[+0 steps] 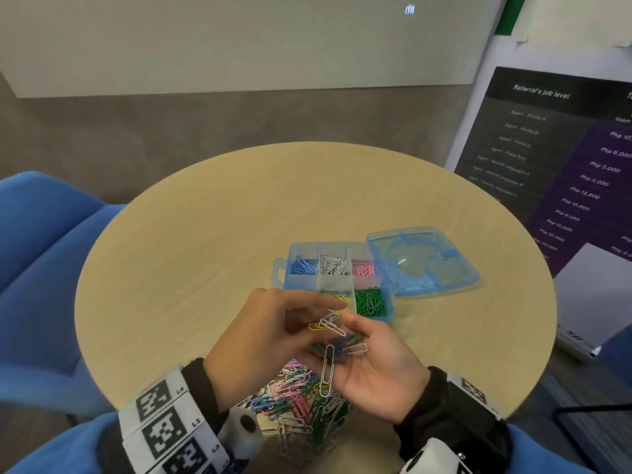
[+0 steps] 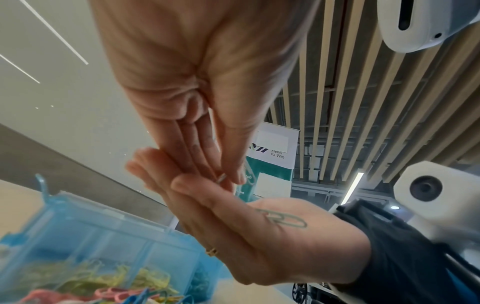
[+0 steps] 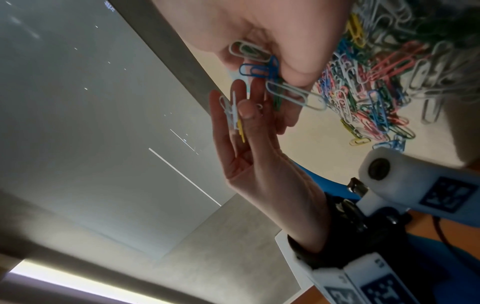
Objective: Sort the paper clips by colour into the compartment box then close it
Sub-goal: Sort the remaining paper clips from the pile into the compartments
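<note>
Nearest the person, at the near edge of the round table, lies the loose pile of paper clips, a tangle of pink, green, white, blue and yellow. Just above and beyond that pile the two hands meet. The right hand is turned palm up and cupped, its fingers bent loosely round a small heap of clips resting in the palm: green, blue and white ones, with one long white clip hanging over the edge of the palm toward the pile. The left hand reaches into that palm from the pile's left side, thumb and fingertips pressed together on a few white and yellow clips lifted a little above the heap; in the right wrist view these show as a thin white and yellow bunch against the left fingers. Beyond the hands, farther from the pile, stands the blue compartment box, open, with blue clips, white clips and pink clips in its far row, and yellow clips and green clips in its near row. Its clear blue lid lies flat on the table, hinged out to the right of the box. Past the table, to the pile's far right, leans a dark poster with printed lines, and to the left stands a blue chair.
</note>
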Motion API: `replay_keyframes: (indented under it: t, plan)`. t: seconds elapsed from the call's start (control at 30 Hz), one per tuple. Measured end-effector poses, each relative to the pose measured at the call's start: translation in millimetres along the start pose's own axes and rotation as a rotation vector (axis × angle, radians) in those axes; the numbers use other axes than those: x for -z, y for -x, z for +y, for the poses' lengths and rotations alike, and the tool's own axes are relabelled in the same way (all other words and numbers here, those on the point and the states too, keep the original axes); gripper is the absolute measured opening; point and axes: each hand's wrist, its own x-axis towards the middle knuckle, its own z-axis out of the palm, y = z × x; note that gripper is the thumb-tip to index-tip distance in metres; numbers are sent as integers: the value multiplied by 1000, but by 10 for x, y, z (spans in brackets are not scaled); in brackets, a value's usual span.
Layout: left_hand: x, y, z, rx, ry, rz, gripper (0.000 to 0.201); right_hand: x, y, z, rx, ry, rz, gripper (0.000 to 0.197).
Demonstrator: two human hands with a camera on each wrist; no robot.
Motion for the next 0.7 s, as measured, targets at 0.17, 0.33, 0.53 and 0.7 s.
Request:
replay_keyframes:
  t: [0.17, 0.33, 0.53, 0.7]
  plan:
    - [43, -15, -21, -76, -111, 32, 35, 9, -30, 12, 0, 32, 35, 50]
    - [122, -65, -19, -184, -426, -34, 19, 16, -13, -2, -8, 17, 23, 60]
    - [229, -139, -22, -230, -585, -28, 17, 23, -42, -7, -27, 66, 4, 58]
    - [335, -251, 47, -192, -526, -11, 8, 30, -50, -19, -27, 72, -3, 60]
